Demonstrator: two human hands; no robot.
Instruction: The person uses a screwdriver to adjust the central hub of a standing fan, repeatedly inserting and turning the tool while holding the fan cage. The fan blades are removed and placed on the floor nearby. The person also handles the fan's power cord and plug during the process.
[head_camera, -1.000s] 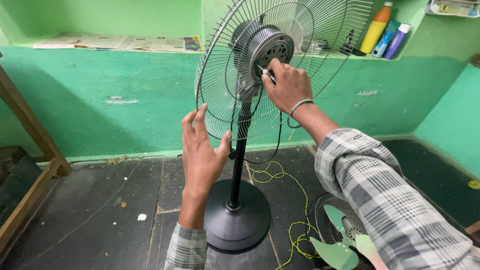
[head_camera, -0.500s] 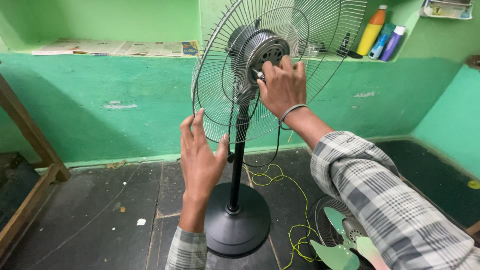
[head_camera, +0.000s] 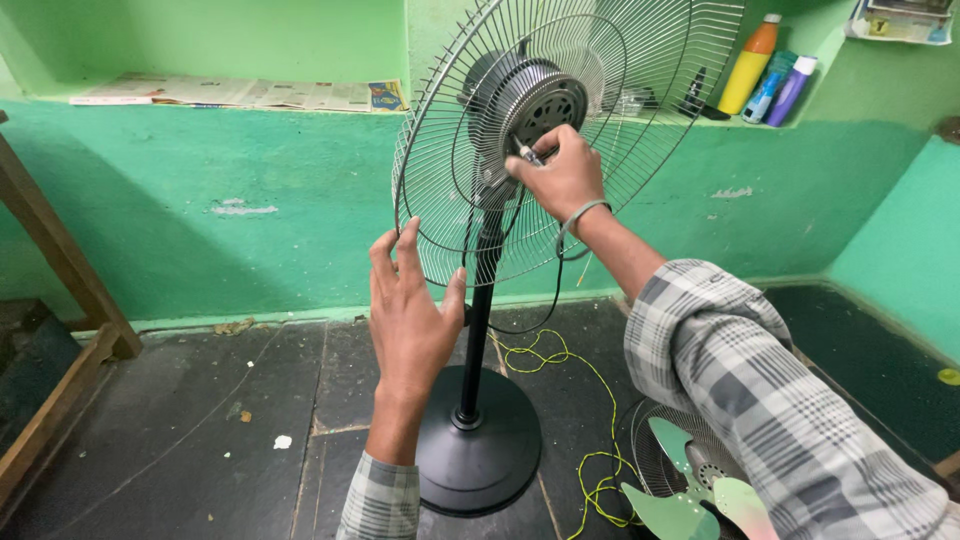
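Right hand (head_camera: 562, 172) pinched on motor shaft (head_camera: 524, 152) pointing toward camera; left hand (head_camera: 412, 318) open, fingers spread against wire guard (head_camera: 440, 140) rim; fan pole (head_camera: 478, 330) upright between hands, round base (head_camera: 478, 455) below

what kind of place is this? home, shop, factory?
Probably a small home room or informal repair corner, not a factory. Painted green walls with a built-in shelf holding newspapers and bottles, a dark stone floor, and a pedestal fan stripped of its blades, worked on while standing on the floor.
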